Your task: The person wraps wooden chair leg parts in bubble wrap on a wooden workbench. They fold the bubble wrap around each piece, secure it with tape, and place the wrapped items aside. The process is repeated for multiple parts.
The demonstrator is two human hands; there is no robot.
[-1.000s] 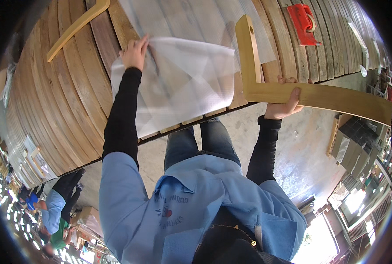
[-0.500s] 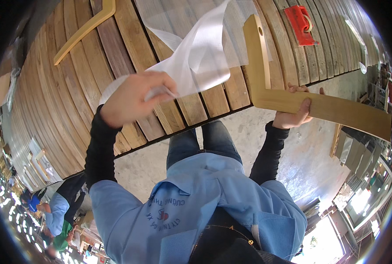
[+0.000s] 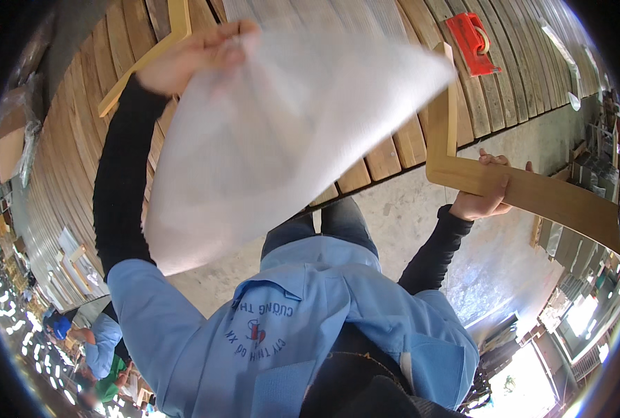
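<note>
My left hand [image 3: 202,59] pinches the edge of a white translucent foam sheet [image 3: 268,146], which is lifted and spread out, blurred by motion. The sheet hides much of the slatted table's middle. My right hand [image 3: 482,195] is wrapped round an L-shaped wooden piece [image 3: 487,175], with the thumb on the near side. The piece's short arm points away over the table, its upper end partly behind the sheet's tip. Its long, curved arm reaches out to the right past the table edge.
A red tape dispenser [image 3: 468,43] with a roll stands at the far right of the slatted wooden table [image 3: 80,153]. Another angled wooden piece [image 3: 143,63] lies at the far left. Two people [image 3: 101,348] are at lower left.
My left hand has moved up and away, swinging the sheet from a crumpled fold into a broad spread. The wooden piece in my right hand has shifted slightly right and nearer.
</note>
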